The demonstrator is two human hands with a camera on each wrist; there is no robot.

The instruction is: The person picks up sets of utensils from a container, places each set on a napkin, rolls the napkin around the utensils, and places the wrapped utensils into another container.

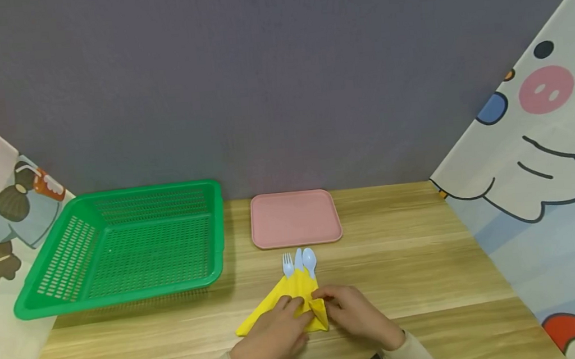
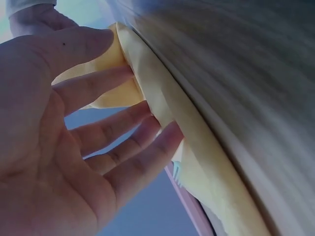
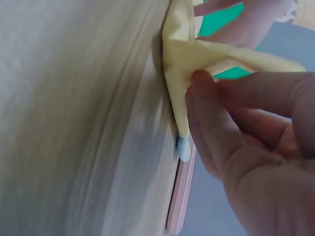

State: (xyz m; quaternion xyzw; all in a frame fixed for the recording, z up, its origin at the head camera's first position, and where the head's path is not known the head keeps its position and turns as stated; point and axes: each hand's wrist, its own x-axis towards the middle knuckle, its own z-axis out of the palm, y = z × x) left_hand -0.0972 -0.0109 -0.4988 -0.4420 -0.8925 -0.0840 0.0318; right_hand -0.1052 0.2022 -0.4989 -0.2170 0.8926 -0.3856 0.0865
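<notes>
A yellow cloth napkin (image 1: pixel 300 284) lies folded on the wooden table, with a light blue fork (image 1: pixel 287 266), knife (image 1: pixel 298 258) and spoon (image 1: pixel 309 260) sticking out of its far edge. Their handles are hidden in the cloth. My left hand (image 1: pixel 275 335) rests across the napkin; in the left wrist view its spread, fairly straight fingers (image 2: pixel 123 115) press on the cloth. From the right side, my right hand (image 1: pixel 352 311) pinches a raised flap of the napkin between thumb and fingers, as the right wrist view shows near the flap (image 3: pixel 184 61).
Just beyond the cutlery lies a pink tray (image 1: pixel 295 218). A large green basket (image 1: pixel 217 235) stands at the left of the wooden table (image 1: pixel 405 260). A grey panel (image 1: pixel 280 90) rises behind, and printed cartoon sheets flank both sides.
</notes>
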